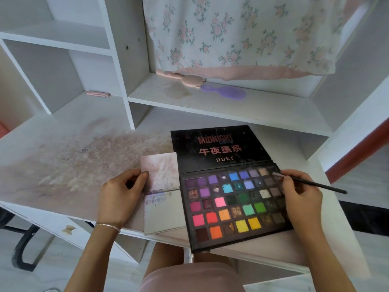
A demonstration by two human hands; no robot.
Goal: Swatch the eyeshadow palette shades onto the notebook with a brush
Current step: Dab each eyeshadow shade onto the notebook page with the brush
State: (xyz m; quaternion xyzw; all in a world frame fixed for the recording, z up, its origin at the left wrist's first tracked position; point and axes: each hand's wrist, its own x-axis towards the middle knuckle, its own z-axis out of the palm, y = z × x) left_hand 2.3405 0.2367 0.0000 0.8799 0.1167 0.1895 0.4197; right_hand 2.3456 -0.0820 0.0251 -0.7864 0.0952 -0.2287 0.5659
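An open black eyeshadow palette (233, 203) with several coloured pans lies on the white desk, its lid flat behind it. To its left lies a small open notebook (163, 186), its upper page smeared pink and faint purple marks at the top of its lower page. My left hand (120, 197) holds the notebook's left edge, thumb on the upper page. My right hand (301, 197) grips a thin black brush (315, 183); its pale tip rests over the pans at the palette's top right corner.
The white desk (63, 157) is stained pink left of the notebook. On the shelf behind lie a pink brush (181, 76) and a purple hairbrush (225, 91). A floral cloth (242, 34) hangs above. A black chair base (23, 243) stands lower left.
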